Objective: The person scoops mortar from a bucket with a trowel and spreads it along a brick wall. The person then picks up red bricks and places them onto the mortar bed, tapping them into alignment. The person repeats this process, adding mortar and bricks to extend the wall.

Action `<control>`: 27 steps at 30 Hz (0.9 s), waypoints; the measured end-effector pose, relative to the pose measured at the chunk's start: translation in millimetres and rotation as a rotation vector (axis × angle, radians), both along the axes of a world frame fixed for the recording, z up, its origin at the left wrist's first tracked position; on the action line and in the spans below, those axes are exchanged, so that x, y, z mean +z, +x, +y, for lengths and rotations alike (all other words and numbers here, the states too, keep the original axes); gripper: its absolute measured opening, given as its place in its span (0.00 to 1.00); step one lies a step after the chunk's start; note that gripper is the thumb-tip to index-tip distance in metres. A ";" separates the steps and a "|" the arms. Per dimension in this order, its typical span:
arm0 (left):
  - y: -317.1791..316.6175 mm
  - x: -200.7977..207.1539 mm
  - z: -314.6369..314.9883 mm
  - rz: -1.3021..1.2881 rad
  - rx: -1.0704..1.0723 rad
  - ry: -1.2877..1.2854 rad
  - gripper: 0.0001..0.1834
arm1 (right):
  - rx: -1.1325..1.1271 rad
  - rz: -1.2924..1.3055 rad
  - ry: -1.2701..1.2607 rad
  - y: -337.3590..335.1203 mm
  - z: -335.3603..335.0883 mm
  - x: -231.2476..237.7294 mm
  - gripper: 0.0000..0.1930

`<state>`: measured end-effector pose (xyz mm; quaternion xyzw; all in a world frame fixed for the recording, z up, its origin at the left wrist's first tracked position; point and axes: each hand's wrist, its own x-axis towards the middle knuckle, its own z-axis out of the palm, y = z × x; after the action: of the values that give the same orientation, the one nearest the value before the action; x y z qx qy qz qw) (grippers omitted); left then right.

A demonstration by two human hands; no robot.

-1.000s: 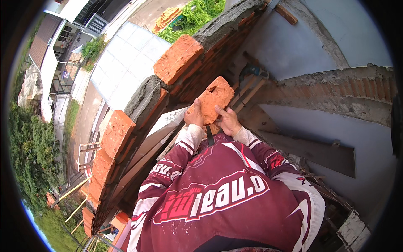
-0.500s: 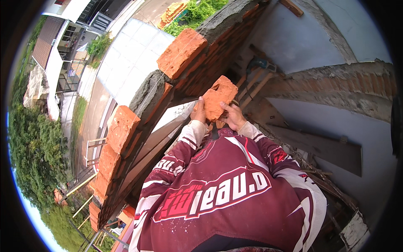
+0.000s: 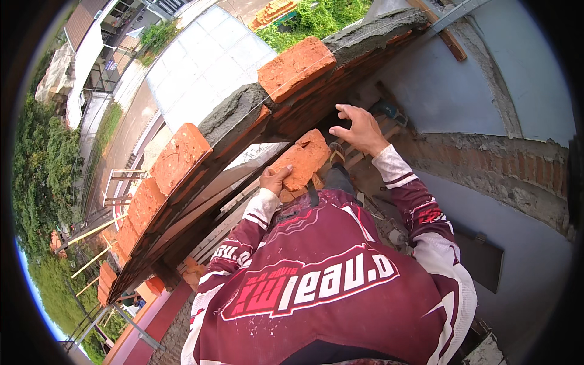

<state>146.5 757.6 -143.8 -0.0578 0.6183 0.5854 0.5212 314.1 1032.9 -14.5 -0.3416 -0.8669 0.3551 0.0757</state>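
Observation:
My left hand [image 3: 275, 179] grips the near end of a rough orange brick [image 3: 304, 159], thumb on its upper face. The brick is held over my lap, beside the wall. My right hand [image 3: 362, 129] is off the brick, raised to its right with thumb and fingers apart and nothing in them. In front of me runs a brick wall topped with grey wet mortar [image 3: 234, 111]. On its top course sit a brick [image 3: 296, 68] just beyond that mortar and another brick [image 3: 180, 157] to the left. A thin string line passes along the wall's top.
More bricks [image 3: 145, 204] follow the wall toward the lower left. Farther along lies a long mortar bed [image 3: 377, 35], with a metal bar [image 3: 453, 17] crossing its far end. Plastered walls [image 3: 517, 73] stand to the right. Beyond the wall drop a pale roof [image 3: 210, 55] and a street.
My right hand has let go of the brick and moved up and right, fingers spread. The brick stays in my left hand, slightly lower. The view has shifted.

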 end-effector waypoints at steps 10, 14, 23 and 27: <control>16.5 -16.8 -175.5 0.036 0.500 -0.187 0.24 | 0.887 -0.520 0.687 -189.3 122.6 67.9 0.68; 31.4 -14.2 -231.1 0.175 0.703 -0.345 0.26 | 0.918 -0.508 0.635 -196.7 115.2 66.7 0.57; 41.4 -12.0 -283.4 0.031 0.955 -0.421 0.24 | 0.674 -0.290 0.796 -153.7 96.8 46.2 0.57; 43.4 -21.8 -277.6 -0.001 0.944 -0.404 0.24 | 0.508 -0.072 0.759 -122.5 78.8 51.0 0.55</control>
<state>190.0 479.9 -165.6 -0.4305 0.6252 0.6259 0.1788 191.6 1111.7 36.4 -0.0785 -0.9940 0.0075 0.0760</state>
